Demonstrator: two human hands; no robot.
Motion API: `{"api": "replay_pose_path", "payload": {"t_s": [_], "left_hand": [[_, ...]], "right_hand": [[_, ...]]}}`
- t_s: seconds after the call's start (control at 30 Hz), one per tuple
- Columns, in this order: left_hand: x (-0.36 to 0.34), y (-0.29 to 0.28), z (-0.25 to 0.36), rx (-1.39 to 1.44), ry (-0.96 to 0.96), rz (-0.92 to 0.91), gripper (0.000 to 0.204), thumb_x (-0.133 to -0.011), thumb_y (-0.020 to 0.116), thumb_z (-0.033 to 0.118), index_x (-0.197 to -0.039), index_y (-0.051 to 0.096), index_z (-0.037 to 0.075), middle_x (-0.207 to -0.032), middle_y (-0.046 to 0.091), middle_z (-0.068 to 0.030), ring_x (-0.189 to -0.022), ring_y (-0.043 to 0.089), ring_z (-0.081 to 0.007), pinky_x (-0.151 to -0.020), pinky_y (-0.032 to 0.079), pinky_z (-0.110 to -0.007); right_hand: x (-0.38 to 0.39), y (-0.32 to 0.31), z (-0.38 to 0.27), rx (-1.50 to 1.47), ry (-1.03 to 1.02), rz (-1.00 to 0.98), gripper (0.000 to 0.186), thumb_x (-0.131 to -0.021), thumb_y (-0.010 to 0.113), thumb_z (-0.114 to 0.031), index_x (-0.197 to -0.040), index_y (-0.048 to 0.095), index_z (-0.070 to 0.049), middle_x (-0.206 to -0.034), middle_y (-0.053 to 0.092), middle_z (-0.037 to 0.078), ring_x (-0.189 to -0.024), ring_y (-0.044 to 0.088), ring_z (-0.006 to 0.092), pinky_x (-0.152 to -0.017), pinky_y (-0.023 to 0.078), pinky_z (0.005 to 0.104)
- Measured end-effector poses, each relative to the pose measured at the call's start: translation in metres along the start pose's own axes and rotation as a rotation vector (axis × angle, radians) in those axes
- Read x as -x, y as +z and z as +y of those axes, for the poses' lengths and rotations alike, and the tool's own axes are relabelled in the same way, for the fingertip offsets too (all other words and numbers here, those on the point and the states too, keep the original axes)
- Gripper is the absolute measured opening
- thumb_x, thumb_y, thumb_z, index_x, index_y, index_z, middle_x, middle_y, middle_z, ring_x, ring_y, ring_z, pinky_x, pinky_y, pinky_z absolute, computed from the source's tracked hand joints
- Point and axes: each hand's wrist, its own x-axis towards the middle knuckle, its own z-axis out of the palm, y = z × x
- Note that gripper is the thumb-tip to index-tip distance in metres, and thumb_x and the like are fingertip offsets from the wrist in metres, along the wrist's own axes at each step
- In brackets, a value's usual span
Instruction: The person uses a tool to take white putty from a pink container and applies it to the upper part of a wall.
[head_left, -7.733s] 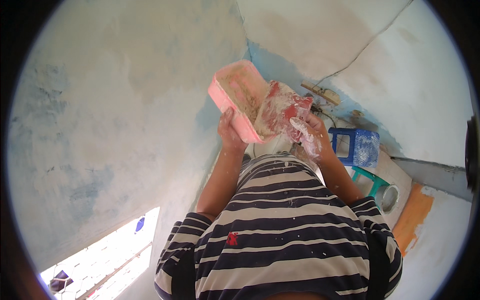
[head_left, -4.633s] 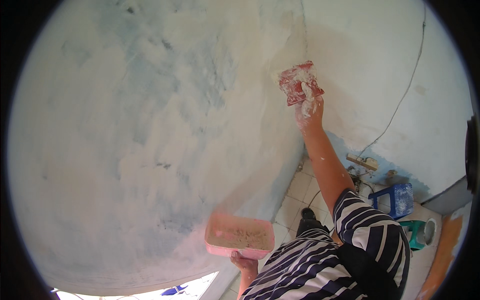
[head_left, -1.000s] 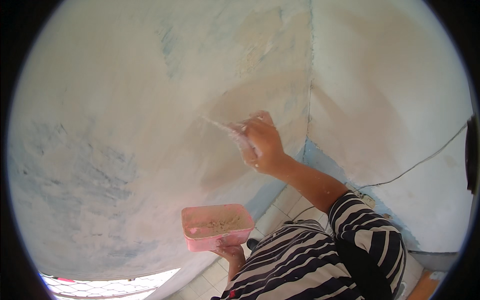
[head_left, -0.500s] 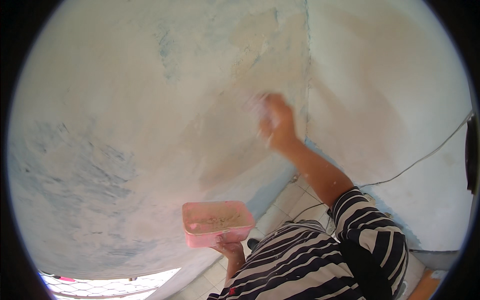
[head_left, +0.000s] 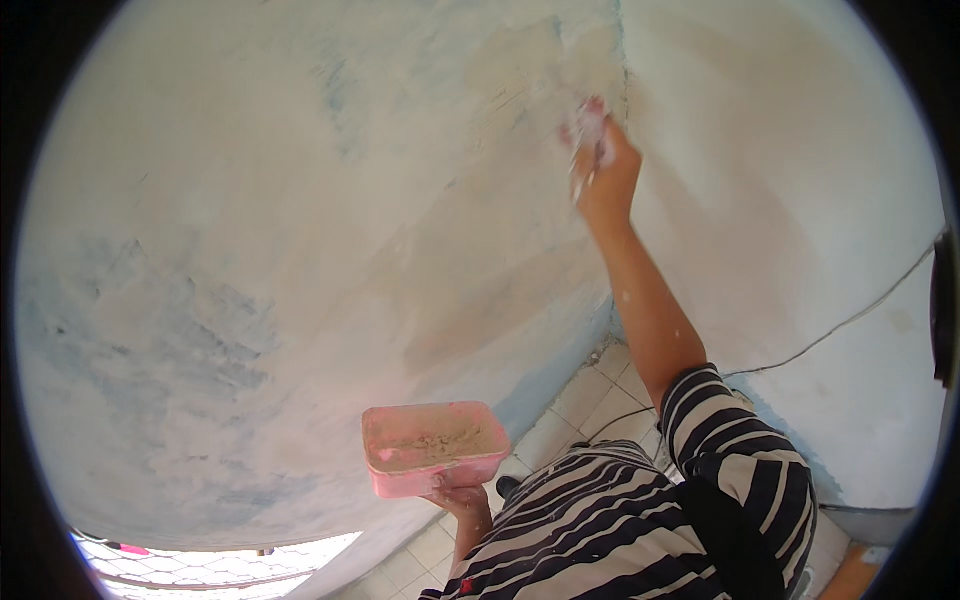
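Observation:
My left hand [head_left: 461, 498] supports a pink rectangular plastic tub [head_left: 437, 480] from below, its fingers against the underside and near side. Inside, beige paste [head_left: 440, 440] coats the walls and lies lumpy at the bottom. My right hand [head_left: 612, 175] is raised on an outstretched arm, closed around a small pinkish-white spreading tool [head_left: 592, 125], smeared by motion so its exact shape is unclear. It is at the left wall [head_left: 300, 200], close to the corner; whether the tool touches the surface I cannot tell. Damp beige patches and bluish bare spots mark this wall.
A second wall [head_left: 780, 200] meets the first at the corner on the right. A thin cable [head_left: 840, 325] runs across it. Below are pale floor tiles [head_left: 580, 395] with a dark cord. A barred window opening [head_left: 200, 570] lies at lower left.
My right hand has moved up and slightly right along the wall toward the corner, with the tool still in it. My left hand and the tub have barely moved.

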Motion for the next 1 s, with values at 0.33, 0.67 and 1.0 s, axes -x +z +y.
{"api": "replay_pose_path", "payload": {"t_s": [0.33, 0.67, 1.0], "left_hand": [[-0.003, 0.007, 0.008, -0.015, -0.100, 0.035, 0.085, -0.084, 0.059, 0.057, -0.142, 0.019, 0.009, -0.139, 0.033, -0.0115, -0.128, 0.038, -0.0266, -0.104, 0.038, -0.044], [-0.017, -0.009, -0.004, -0.329, 0.129, -0.049, 0.050, -0.092, 0.048, 0.045, -0.121, 0.052, 0.004, -0.115, 0.056, -0.0118, -0.102, 0.058, -0.0263, -0.087, 0.051, -0.040], [-0.052, 0.022, 0.025, 0.803, -0.250, -0.289, 0.055, -0.080, 0.054, 0.034, -0.124, 0.048, 0.002, -0.117, 0.057, -0.0092, -0.109, 0.056, -0.0271, -0.099, 0.044, -0.044]], "right_hand": [[0.062, 0.013, -0.027, -0.137, -0.013, -0.350, 0.016, -0.087, 0.060, -0.005, -0.102, 0.061, -0.002, -0.097, 0.063, 0.009, -0.090, 0.061, 0.0210, -0.083, 0.050, 0.0355], [0.093, -0.016, -0.039, -0.661, 0.338, -0.279, 0.037, -0.089, 0.056, 0.003, -0.126, 0.052, 0.003, -0.120, 0.059, 0.013, -0.108, 0.058, 0.0230, -0.097, 0.046, 0.0394], [0.135, -0.066, -0.071, -0.157, 0.160, -0.371, 0.032, -0.086, 0.056, 0.008, -0.118, 0.051, 0.003, -0.111, 0.061, 0.014, -0.102, 0.060, 0.0192, -0.091, 0.047, 0.0315]]}}
